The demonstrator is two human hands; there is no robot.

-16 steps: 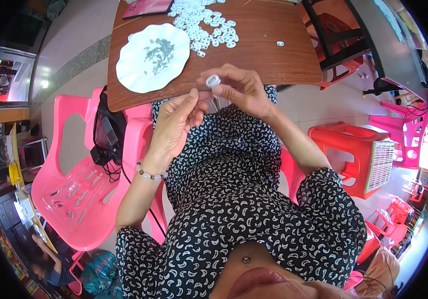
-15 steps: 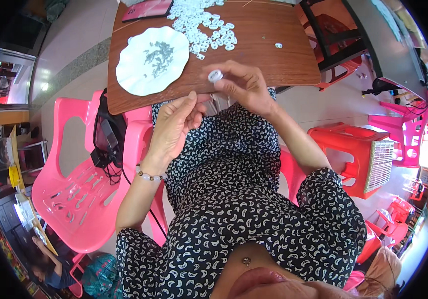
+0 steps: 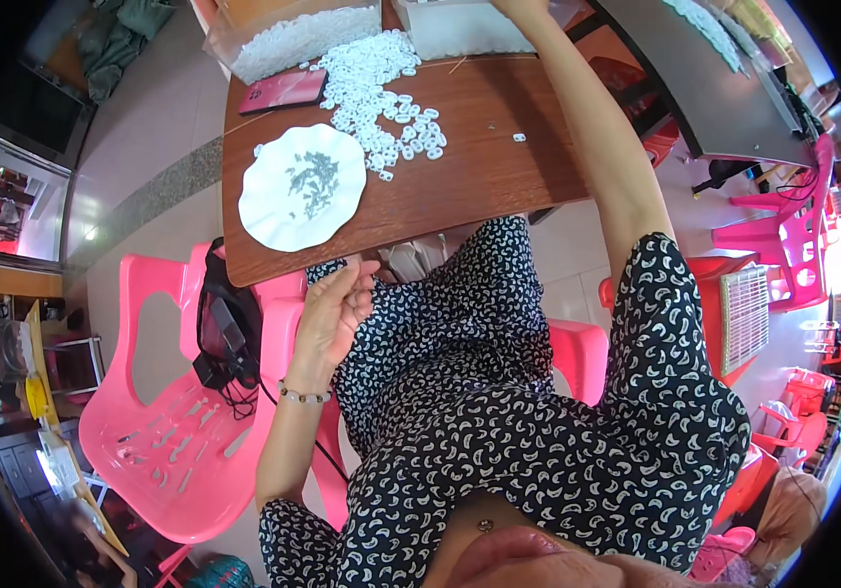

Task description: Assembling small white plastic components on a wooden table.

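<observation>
My left hand (image 3: 339,306) is by my lap, just off the table's near edge, with thumb and fingers pinched together. A tiny dark bit shows at its fingertips, too small to name. My right arm stretches far forward. Only part of my right hand (image 3: 521,8) shows at the top edge, over a white bin (image 3: 469,27); its fingers are out of the picture. On the table lies a white wavy-rimmed plate (image 3: 262,211) with small thin grey pieces (image 3: 314,183) on it. Beyond it spreads a pile of small white oval pieces (image 3: 366,93) with dark holes.
A clear bin (image 3: 293,44) of white pieces stands at the table's far left, near a pink phone-like slab (image 3: 283,91). One white piece (image 3: 519,137) lies apart on the brown table (image 3: 479,176). A pink chair (image 3: 161,461) with a black bag (image 3: 229,323) is at my left.
My right hand has gone from near my left hand, where it held a small round white piece, out to the far bin. My left hand has drawn back from the table slightly.
</observation>
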